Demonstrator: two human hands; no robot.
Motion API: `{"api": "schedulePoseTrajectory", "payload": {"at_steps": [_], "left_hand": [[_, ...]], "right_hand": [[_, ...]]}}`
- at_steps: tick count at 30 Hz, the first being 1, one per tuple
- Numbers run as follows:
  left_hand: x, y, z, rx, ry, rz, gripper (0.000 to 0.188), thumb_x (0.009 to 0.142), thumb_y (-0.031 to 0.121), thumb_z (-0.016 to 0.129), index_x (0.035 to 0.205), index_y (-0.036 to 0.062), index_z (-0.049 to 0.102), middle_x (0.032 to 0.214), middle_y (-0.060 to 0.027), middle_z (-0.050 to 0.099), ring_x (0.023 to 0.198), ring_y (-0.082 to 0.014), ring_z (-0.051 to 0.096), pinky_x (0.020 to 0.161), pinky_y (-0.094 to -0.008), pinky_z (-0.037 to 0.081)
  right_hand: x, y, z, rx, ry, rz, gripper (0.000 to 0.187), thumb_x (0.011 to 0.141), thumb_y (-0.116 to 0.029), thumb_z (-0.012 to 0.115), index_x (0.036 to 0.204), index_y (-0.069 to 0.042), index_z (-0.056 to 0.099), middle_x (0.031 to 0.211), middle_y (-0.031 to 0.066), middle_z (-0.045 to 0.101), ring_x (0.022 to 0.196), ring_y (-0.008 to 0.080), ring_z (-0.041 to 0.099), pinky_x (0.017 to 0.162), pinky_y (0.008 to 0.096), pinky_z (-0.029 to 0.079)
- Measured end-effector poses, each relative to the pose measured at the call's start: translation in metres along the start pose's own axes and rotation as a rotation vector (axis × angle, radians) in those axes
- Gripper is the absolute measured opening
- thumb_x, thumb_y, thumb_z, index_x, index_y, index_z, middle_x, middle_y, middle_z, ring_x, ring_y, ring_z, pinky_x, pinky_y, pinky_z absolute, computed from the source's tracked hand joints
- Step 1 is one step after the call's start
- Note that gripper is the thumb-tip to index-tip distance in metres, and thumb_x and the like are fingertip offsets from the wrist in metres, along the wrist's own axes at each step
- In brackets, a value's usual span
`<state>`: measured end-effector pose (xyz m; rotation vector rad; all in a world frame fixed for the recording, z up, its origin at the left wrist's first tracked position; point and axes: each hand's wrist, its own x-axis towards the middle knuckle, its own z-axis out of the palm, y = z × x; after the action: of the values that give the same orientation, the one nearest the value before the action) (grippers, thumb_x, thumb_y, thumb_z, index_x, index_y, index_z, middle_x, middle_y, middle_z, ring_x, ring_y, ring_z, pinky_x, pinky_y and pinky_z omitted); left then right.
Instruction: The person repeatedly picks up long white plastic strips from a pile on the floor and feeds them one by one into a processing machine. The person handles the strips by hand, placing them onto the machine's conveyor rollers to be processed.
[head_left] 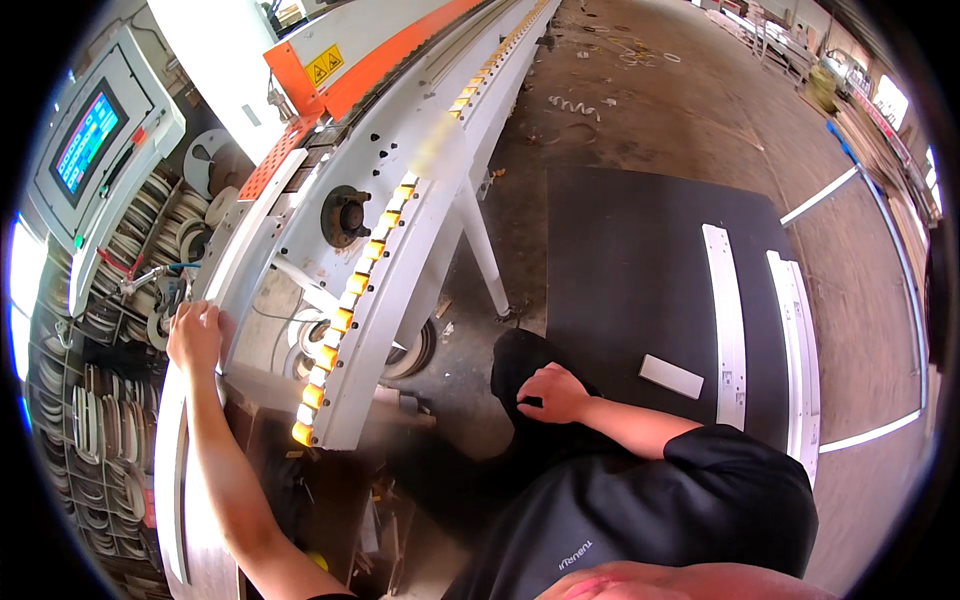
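At the left, my left hand [196, 335] is curled over a long, narrow white strip [172, 490], which lies along the machine's side edge. The fingertips are partly hidden behind the hand. My right hand [553, 393] rests by my dark-trousered knee with its fingers curled in. Between its thumb and fingers only a dark gap shows, and no object is visible there. Beside my left forearm stands the edge-banding machine [390, 130], white and orange, with a row of yellow rollers [356, 284] along its outer rail.
A control panel [88, 140] with a lit screen is at upper left, above racks of edge-band coils [100, 425]. To my right, a black board [630, 260] carries long white strips [725, 320] and a short white piece [671, 376]. A slanted machine leg [480, 245] reaches the floor.
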<state>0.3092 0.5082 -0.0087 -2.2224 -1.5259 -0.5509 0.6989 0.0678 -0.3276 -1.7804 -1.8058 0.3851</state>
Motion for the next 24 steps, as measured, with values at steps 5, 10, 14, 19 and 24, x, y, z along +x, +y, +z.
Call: {"api": "schedulePoseTrajectory", "payload": {"at_steps": [5, 10, 14, 19, 24], "left_hand": [[-0.0002, -0.0006, 0.0003, 0.010, 0.014, 0.011, 0.030, 0.102, 0.036, 0.067, 0.115, 0.0142, 0.082, 0.124, -0.0037, 0.074, 0.120, -0.0304, 0.070, 0.099, -0.0466, 0.057], [-0.0003, 0.0012, -0.0002, 0.011, 0.018, 0.014, 0.030, 0.101, 0.036, 0.067, 0.115, 0.0143, 0.083, 0.124, -0.0036, 0.075, 0.120, -0.0302, 0.070, 0.099, -0.0463, 0.057], [-0.0001, 0.0011, 0.0009, 0.015, 0.020, 0.006, 0.030, 0.101, 0.036, 0.068, 0.115, 0.0142, 0.083, 0.125, -0.0034, 0.075, 0.120, -0.0298, 0.070, 0.099, -0.0458, 0.057], [-0.0010, -0.0011, 0.0041, 0.025, 0.041, 0.019, 0.030, 0.101, 0.036, 0.068, 0.115, 0.0141, 0.083, 0.125, -0.0030, 0.075, 0.122, -0.0294, 0.070, 0.099, -0.0449, 0.057], [-0.0025, -0.0028, 0.0041, 0.034, 0.026, -0.004, 0.030, 0.101, 0.036, 0.068, 0.117, 0.0161, 0.083, 0.126, -0.0022, 0.076, 0.121, -0.0295, 0.071, 0.100, -0.0444, 0.057]], "right_hand": [[-0.0002, -0.0008, -0.0004, -0.007, -0.004, 0.000, 0.017, 0.095, -0.037, 0.078, 0.098, -0.020, 0.081, 0.102, -0.0047, 0.080, 0.101, 0.0210, 0.072, 0.100, 0.0399, 0.049], [0.0008, -0.0001, -0.0001, -0.010, -0.015, 0.001, 0.017, 0.095, -0.036, 0.078, 0.097, -0.019, 0.081, 0.102, -0.0046, 0.080, 0.101, 0.0213, 0.072, 0.100, 0.0402, 0.049], [0.0016, -0.0002, -0.0012, -0.012, -0.027, 0.007, 0.018, 0.095, -0.037, 0.077, 0.097, -0.019, 0.081, 0.102, -0.0045, 0.080, 0.101, 0.0215, 0.072, 0.100, 0.0403, 0.049], [0.0015, -0.0010, -0.0021, 0.002, -0.036, 0.015, 0.019, 0.096, -0.038, 0.077, 0.097, -0.020, 0.081, 0.102, -0.0044, 0.079, 0.101, 0.0215, 0.072, 0.100, 0.0401, 0.048], [0.0040, -0.0020, -0.0035, 0.017, -0.033, 0.008, 0.019, 0.096, -0.038, 0.077, 0.099, -0.020, 0.081, 0.101, -0.0029, 0.079, 0.101, 0.0225, 0.072, 0.099, 0.0406, 0.048]]}}
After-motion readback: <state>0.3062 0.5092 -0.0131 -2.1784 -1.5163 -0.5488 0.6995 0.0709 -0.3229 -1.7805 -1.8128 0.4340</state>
